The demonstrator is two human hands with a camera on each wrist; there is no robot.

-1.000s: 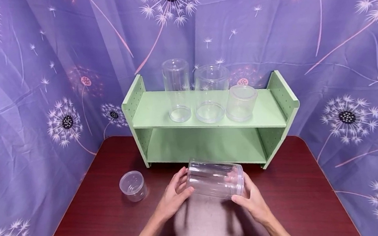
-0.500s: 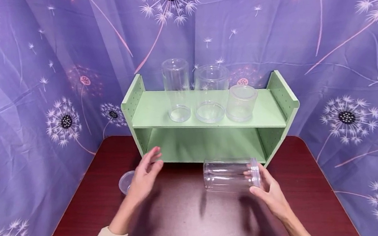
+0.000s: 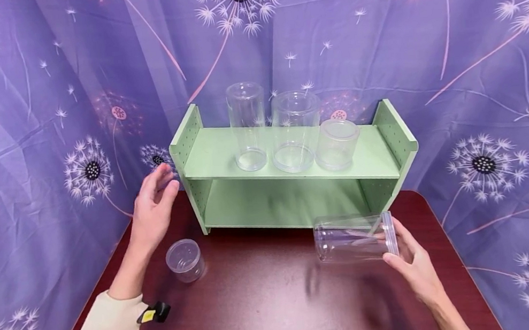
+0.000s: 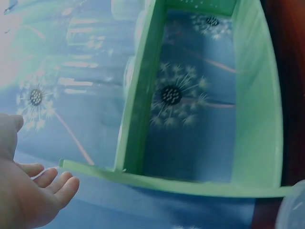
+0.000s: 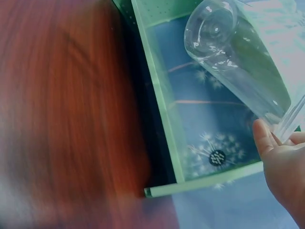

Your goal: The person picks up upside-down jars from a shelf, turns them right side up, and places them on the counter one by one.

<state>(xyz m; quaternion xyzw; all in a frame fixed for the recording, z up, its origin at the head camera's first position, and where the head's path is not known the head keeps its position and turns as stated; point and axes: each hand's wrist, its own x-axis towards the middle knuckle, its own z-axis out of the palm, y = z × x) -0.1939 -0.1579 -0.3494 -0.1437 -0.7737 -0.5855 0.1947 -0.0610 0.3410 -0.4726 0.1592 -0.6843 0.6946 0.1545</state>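
My right hand (image 3: 418, 267) grips a large clear plastic jar (image 3: 350, 239) by its ridged lid end. The jar lies sideways in the air over the table, its base pointing left, in front of the shelf's right half. In the right wrist view the thumb presses the jar (image 5: 238, 71) near its rim. My left hand (image 3: 152, 206) is raised beside the shelf's left end with fingers relaxed and nothing in them. Below it, a small clear jar (image 3: 185, 260) stands on the table. The left wrist view shows the left hand (image 4: 38, 195) with loose, bent fingers beside the shelf.
A green two-tier shelf (image 3: 214, 143) stands at the back of the dark red table (image 3: 260, 305). On its upper board are a tall narrow jar (image 3: 248, 126), a wide jar (image 3: 296, 132) and a short jar (image 3: 338, 144), all clear. Purple dandelion-print cloth (image 3: 347, 32) hangs behind.
The left hand let go of the large jar and moved left and up past the shelf's end. The right hand carried the jar to the right, still sideways.
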